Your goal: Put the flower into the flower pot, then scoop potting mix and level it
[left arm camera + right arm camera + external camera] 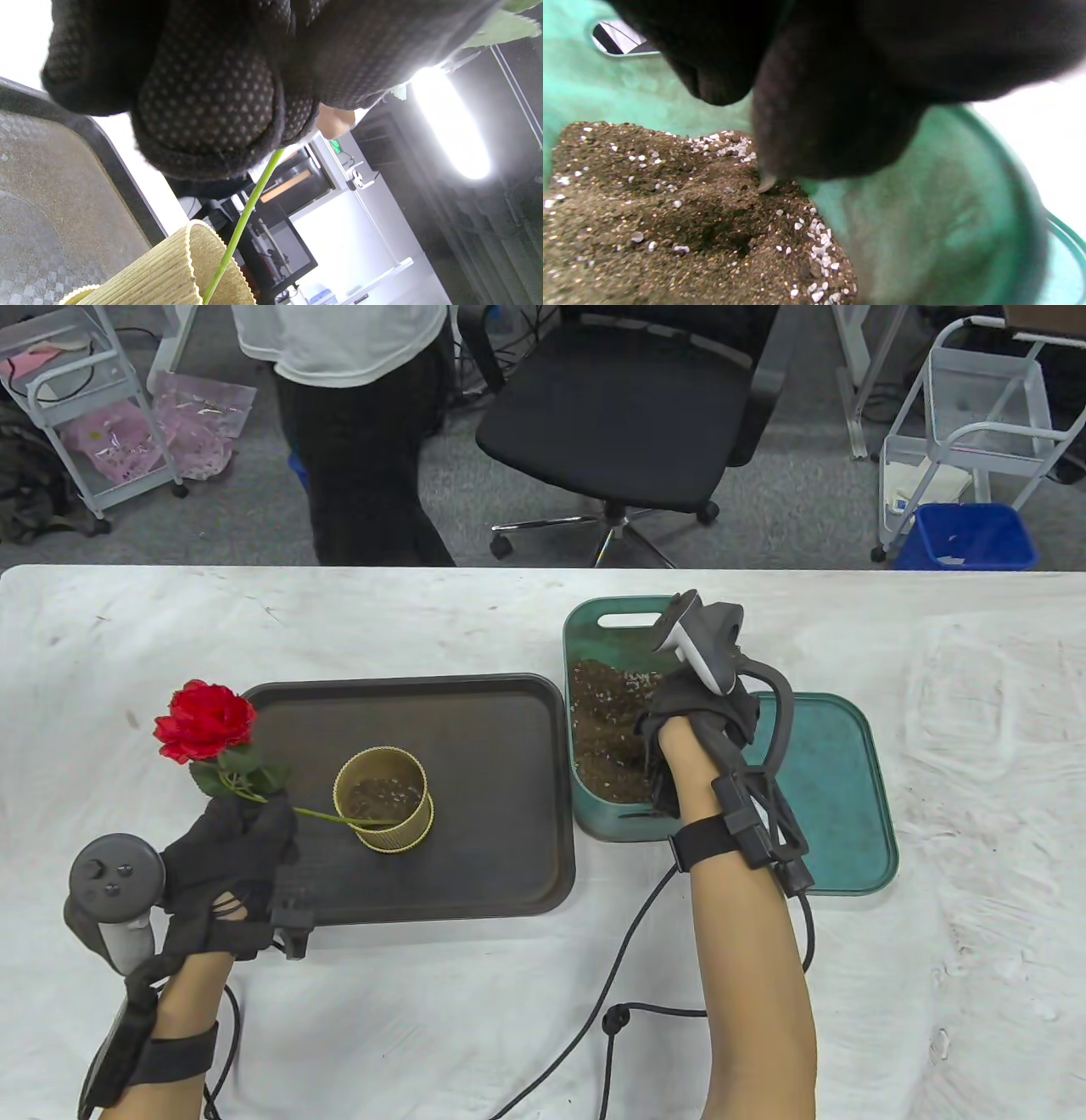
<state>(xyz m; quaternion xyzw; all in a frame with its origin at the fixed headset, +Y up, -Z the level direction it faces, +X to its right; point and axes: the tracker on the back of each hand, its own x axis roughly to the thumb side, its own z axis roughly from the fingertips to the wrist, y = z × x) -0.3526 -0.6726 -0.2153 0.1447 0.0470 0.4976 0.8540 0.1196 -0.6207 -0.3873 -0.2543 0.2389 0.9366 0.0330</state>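
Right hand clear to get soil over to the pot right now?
Probably yes: the right hand is in the green bin; the gold pot is open-topped, only the slanted stem crossing its rim.

Red rose [205,721] is tilted way over to the left, bloom hanging out past the dark tray [475,891], its green stem [244,220] slanting down into my little ribbed gold pot [383,800]. Pot's upright on the tray with a bit of soil in it. Potting mix [607,729], brown with white specks, sits in the green bin [594,623] right beside the tray.
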